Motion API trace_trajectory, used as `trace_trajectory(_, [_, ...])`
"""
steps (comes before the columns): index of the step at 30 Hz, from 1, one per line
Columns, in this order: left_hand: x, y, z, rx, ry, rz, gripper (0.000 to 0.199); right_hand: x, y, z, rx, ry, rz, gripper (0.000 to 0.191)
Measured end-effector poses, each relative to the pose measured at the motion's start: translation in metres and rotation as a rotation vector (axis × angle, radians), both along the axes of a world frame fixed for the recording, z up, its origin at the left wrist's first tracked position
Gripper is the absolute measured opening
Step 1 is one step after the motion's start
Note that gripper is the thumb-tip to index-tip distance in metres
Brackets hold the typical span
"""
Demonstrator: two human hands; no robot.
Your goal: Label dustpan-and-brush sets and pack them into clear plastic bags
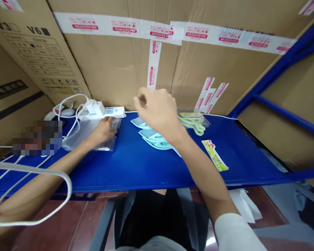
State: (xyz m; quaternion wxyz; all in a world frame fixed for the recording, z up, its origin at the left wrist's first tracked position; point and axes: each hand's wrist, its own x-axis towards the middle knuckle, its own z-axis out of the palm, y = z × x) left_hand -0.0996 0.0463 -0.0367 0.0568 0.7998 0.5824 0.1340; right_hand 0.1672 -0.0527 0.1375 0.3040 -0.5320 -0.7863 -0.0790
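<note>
A seated person's left hand (104, 131) is resting on clear, flat plastic bags (106, 144) toward the back-left corner of the blue desk (136, 170), its fingertips reaching beside a white plastic power strip (117, 112); whether they are pinching film is impossible to tell. The right hand (159, 108) is hovering above turquoise plastic combs (159, 143), its fingers curling inward and its grip hidden. The combs are lying stacked and fanned mid-desk, toward the back edge. Pale-green handled combs (192, 122) in clear wrapping are lying right of them near that edge, with a yellow-green printed card (214, 155) nearer the front. The combs are looking light and fairly stiff, their thin teeth making the handles the safer hold; the bags are seeming limp and slippery, best pinched by one edge.
</note>
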Motion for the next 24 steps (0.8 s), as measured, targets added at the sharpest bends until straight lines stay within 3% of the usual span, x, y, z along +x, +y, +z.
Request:
trace_trajectory(2, [0.0, 0.0, 0.006, 0.024, 0.006, 0.053, 0.073, 0.037, 0.009, -0.001, 0.05, 0.016, 0.071, 0.024])
trace_trajectory(5, [0.014, -0.002, 0.027, 0.141, -0.04, -0.019, 0.072, 0.081, 0.029, -0.025, -0.069, -0.072, 0.151, 0.018])
trace_trajectory(8, [0.052, -0.007, 0.053, 0.318, -0.188, -0.14, 0.052, 0.101, 0.057, -0.058, -0.216, -0.197, 0.248, 0.02])
trace_trajectory(10, [0.085, -0.013, 0.062, 0.398, -0.308, -0.204, 0.03, 0.101, 0.078, -0.077, -0.329, -0.269, 0.302, 0.028])
trace_trajectory(13, [0.123, -0.025, 0.055, 0.459, -0.382, -0.388, 0.019, 0.088, 0.102, -0.092, -0.438, -0.34, 0.344, 0.035])
trace_trajectory(17, [0.131, -0.037, 0.03, 0.519, -0.228, -0.665, 0.019, 0.075, 0.115, -0.098, -0.504, -0.386, 0.345, 0.029])
trace_trajectory(19, [0.123, -0.039, 0.021, 0.525, -0.146, -0.672, 0.018, 0.074, 0.117, -0.1, -0.542, -0.389, 0.347, 0.029])
trace_trajectory(24, [0.111, -0.029, 0.013, 0.555, -0.053, -0.477, 0.019, 0.075, 0.123, -0.106, -0.598, -0.312, 0.385, 0.025])
